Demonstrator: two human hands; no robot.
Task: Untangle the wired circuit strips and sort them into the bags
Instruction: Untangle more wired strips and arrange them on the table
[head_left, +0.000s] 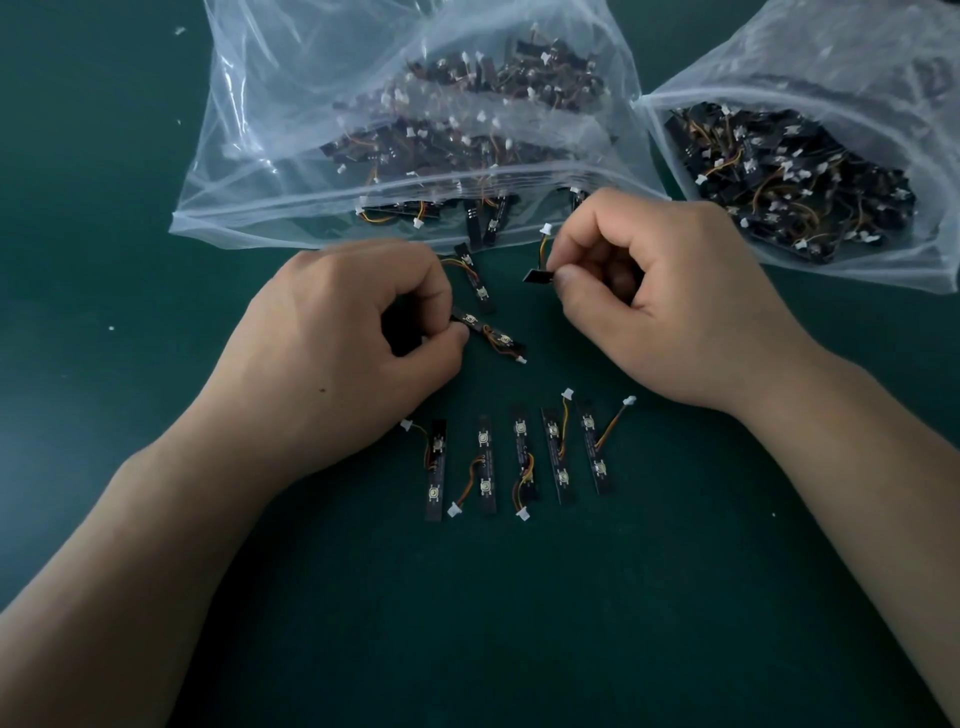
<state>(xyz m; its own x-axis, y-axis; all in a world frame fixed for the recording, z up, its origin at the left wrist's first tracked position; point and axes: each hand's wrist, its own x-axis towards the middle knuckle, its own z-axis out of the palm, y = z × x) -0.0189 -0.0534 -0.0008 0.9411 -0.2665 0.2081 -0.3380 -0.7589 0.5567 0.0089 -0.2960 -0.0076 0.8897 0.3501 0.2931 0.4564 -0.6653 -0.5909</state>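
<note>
On the green table (623, 597), left hand (343, 338) pinches one strip (488, 332), right hand (649, 291) a second strip (536, 276), print illegible.

Dim, soft light; wide-angle edge distortion

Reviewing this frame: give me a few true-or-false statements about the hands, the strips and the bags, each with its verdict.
1. A row of five strips lies side by side on the green table, nearer the person than both hands. True.
2. The right hand is empty. False: it pinches the right-hand strip, whose wire leads up to a white connector.
3. Both the left bag and the right bag contain strips. True.
4. The left hand lies flat and open. False: its fingers are curled and pinch the end of the left-hand strip.
</note>
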